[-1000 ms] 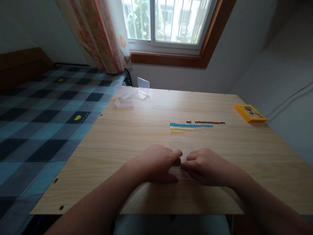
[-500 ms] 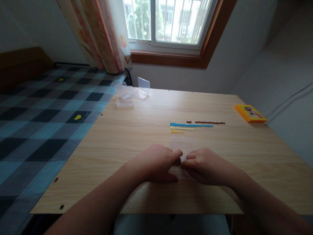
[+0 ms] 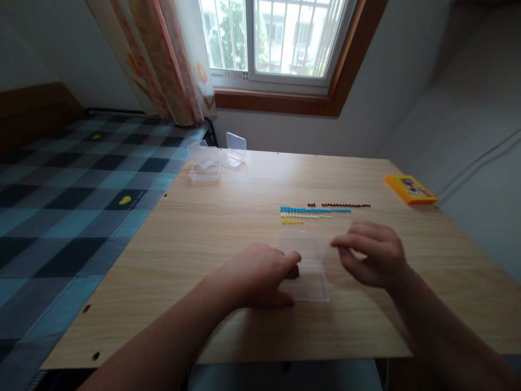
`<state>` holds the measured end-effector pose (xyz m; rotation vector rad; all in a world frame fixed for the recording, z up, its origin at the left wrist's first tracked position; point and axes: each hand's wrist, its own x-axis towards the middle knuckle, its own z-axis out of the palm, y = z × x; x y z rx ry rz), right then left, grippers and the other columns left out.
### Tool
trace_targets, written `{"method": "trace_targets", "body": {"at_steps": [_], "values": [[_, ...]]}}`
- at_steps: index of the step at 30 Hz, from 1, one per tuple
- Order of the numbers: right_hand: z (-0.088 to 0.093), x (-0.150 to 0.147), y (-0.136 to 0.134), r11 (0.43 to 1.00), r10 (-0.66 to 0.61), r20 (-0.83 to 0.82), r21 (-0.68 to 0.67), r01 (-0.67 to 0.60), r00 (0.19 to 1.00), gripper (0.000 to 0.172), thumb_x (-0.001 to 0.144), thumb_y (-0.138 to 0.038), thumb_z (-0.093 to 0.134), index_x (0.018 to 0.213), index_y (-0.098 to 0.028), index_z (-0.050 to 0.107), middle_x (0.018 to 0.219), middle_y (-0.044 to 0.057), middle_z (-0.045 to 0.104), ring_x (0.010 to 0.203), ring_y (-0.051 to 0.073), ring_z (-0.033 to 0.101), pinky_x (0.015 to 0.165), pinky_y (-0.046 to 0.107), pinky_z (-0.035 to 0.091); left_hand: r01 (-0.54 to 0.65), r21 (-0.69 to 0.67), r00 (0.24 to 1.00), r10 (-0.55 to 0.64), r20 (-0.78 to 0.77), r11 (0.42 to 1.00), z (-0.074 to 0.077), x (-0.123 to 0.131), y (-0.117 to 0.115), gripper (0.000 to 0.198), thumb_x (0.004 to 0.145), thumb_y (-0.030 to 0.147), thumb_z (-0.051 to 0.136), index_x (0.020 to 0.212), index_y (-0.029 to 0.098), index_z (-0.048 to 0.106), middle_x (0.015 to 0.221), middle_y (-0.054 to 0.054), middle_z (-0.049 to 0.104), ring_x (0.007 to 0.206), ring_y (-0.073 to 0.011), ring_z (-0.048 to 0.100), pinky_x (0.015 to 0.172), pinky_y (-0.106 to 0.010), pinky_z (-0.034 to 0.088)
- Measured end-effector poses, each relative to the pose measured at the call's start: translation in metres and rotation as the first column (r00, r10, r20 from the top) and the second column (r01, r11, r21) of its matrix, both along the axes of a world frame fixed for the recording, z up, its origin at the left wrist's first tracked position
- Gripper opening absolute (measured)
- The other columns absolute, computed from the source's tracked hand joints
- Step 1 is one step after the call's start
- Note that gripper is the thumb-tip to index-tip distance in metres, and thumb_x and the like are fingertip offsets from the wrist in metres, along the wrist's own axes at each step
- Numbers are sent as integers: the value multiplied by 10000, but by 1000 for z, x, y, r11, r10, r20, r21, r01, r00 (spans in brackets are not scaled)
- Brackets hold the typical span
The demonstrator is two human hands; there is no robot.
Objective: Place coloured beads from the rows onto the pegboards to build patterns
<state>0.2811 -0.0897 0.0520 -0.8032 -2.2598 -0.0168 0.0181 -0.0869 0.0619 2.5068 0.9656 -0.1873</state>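
Note:
A clear plastic box lies in front of me with its lid folded back behind it. My left hand grips the box's left side, thumb at the front and fingers at the back. Dark brown small pieces show in the box beside my left fingers; the rest of them is hidden. My right hand is raised to the right of the box, thumb and fingertips pinched. Whatever it may hold is too small to see. Beyond the lid run rows of brown pieces, blue pieces, cream pieces and yellow pieces.
Other clear plastic boxes stand at the table's far left corner, one with an upright lid. An orange-yellow case lies at the far right edge. A bed with a checked cover adjoins the left side.
My right hand has left the box, moving up and to the right with pinched fingers. My left hand stays on the box. The view has shifted slightly.

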Motion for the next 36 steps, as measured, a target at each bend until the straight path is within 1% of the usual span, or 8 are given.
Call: {"method": "trace_targets", "body": {"at_steps": [2, 4, 7, 9, 15, 20, 27, 36], "values": [[-2, 24, 17, 956, -206, -230, 162, 246, 951, 167, 864, -107, 597, 886, -218, 720, 687, 3, 617, 603, 153, 527, 624, 306, 428, -15, -6, 1000, 15, -13, 1000, 0, 0, 0, 436, 742, 441, 806, 1097, 268, 623, 1074, -23, 781, 913, -279, 729, 682, -335, 489], [-10, 53, 40, 839, -328, -430, 277, 469, 841, 142, 868, -156, 612, 838, -236, 726, 677, -14, 619, 595, 153, 535, 656, 312, 452, -36, -8, 999, 36, -21, 999, 0, -1, 0, 406, 746, 440, 795, 1072, 272, 619, 1051, -16, 780, 891, -271, 724, 673, -330, 477], [-29, 93, 74, 696, -512, -559, 175, 696, 652, 190, 911, -274, 561, 862, -222, 737, 818, 25, 699, 803, 213, 637, 858, 392, 499, -65, -7, 998, 65, -24, 998, 1, -1, 0, 406, 744, 439, 792, 1068, 271, 614, 1019, -18, 777, 866, -267, 715, 662, -325, 457], [-44, 111, 93, 648, -630, -540, 29, 761, 557, 247, 898, -307, 521, 878, -200, 743, 901, 62, 727, 923, 249, 646, 968, 446, 472, -72, -18, 997, 72, -13, 997, 1, -1, 0, 395, 756, 426, 779, 1079, 269, 616, 1033, -19, 773, 865, -258, 710, 664, -321, 445], [-85, 123, 123, 600, -760, -434, -185, 778, 483, 322, 776, -221, 492, 891, -154, 785, 873, 114, 737, 862, 263, 628, 940, 446, 490, -72, -74, 997, 75, 29, 995, 4, -2, 1, 402, 751, 383, 769, 1101, 261, 616, 1089, -7, 761, 915, -247, 696, 701, -320, 431], [-98, 127, 131, 591, -785, -415, -279, 757, 460, 330, 762, -192, 505, 885, -166, 810, 921, 115, 740, 990, 278, 639, 1043, 443, 448, -76, -104, 997, 78, 23, 992, 8, -2, 2, 424, 759, 394, 766, 1127, 256, 606, 1111, -6, 753, 930, -244, 686, 719, -327, 431], [-120, 146, 148, 500, -855, -419, -506, 703, 306, 218, 979, -279, 573, 1046, -147, 734, 1085, 94, 728, 1029, 244, 677, 948, 431, 544, -88, -131, 995, 93, 36, 987, 7, -3, 2, 463, 768, 414, 752, 1178, 254, 606, 1122, -24, 748, 960, -261, 686, 759, -344, 444], [-117, 163, 145, 504, -852, -237, -611, 610, 467, 323, 1003, -366, 651, 1252, -160, 641, 1242, 96, 660, 1049, 228, 672, 894, 432, 592, -75, -130, 996, 80, 37, 989, 14, -2, 2, 496, 803, 449, 721, 1242, 246, 608, 1142, -50, 748, 1019, -287, 688, 824, -368, 472]]}}
